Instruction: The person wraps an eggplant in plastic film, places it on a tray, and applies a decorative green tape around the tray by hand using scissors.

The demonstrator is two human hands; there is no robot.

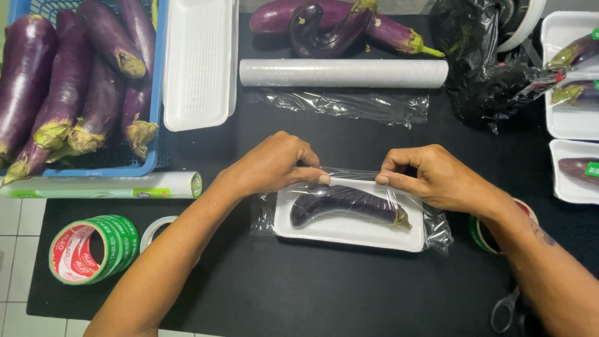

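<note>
**Both hands pinch cling film over a trayed eggplant**

A single dark purple eggplant (346,205) lies lengthwise in a shallow white foam tray (349,234) at the middle of the black table mat (312,287), its green stem end pointing to the person's right. A sheet of clear plastic cling film (437,228) is drawn over the eggplant and tray, its loose edges crumpled on the mat at both ends.

The left hand (271,165) is closed in a pinch, thumb and forefinger gripping the film's far edge above the tray's left part. The right hand (430,178) pinches the same edge just beside it, above the tray's right part; the fingertips of the two hands are near but apart.

Beyond the tray lies a white roll of cling film (343,73) with a stretch of film pulled out. A blue plastic basket (159,81) full of long purple eggplants sits at far left, with a stack of empty white foam trays (199,62) beside it. A green and red roll of tape (93,248) stands at near left, and grey-handled scissors (506,310) lie at near right.
</note>
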